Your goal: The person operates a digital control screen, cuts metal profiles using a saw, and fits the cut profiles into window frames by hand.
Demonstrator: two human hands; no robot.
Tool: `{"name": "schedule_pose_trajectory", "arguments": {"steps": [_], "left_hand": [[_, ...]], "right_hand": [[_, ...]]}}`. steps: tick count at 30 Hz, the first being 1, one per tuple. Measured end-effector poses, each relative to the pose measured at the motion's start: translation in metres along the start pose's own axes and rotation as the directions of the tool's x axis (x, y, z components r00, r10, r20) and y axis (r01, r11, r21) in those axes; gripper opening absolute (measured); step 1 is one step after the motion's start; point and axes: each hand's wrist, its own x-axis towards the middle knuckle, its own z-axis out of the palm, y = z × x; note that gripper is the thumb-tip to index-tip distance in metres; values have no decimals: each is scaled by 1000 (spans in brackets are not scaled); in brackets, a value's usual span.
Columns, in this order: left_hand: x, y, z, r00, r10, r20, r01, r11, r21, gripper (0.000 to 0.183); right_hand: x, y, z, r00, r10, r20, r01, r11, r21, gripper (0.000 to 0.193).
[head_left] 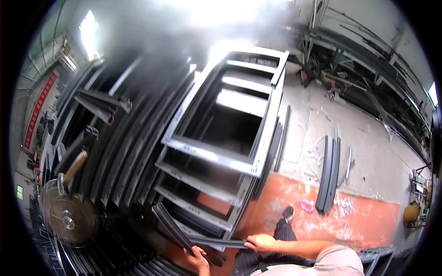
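- At the bottom centre of the frame, a slanting dark bar [172,225] is held in the curled fingers of the left hand [198,258].
- Just right of it, the end of a second dark bar [221,241] is gripped by the right hand [260,243]; whether the two bars are joined cannot be told.
- At the lower left, a round disc [69,221] is seen.
- Mid-frame, grey rectangular frames [209,154] are stacked, with dark profiles [124,161] ranked to their left.
- Right of centre, dark lengths [328,177] are laid on the floor [368,218].
- At the upper right, long stock is carried by a rack [354,55].
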Motion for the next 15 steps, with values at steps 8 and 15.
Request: {"name": "schedule_pose_trajectory", "arguments": {"steps": [8, 15], "left_hand": [[-23, 80, 226, 979, 150, 141, -115, 967, -227, 29], [-72, 133, 466, 828, 98, 552, 204, 864, -459, 59]], "right_hand": [[-91, 105, -132, 981, -11, -195, 20, 999, 43, 43], [-179, 238, -267, 724, 206, -658, -173, 978, 115, 43]]}}
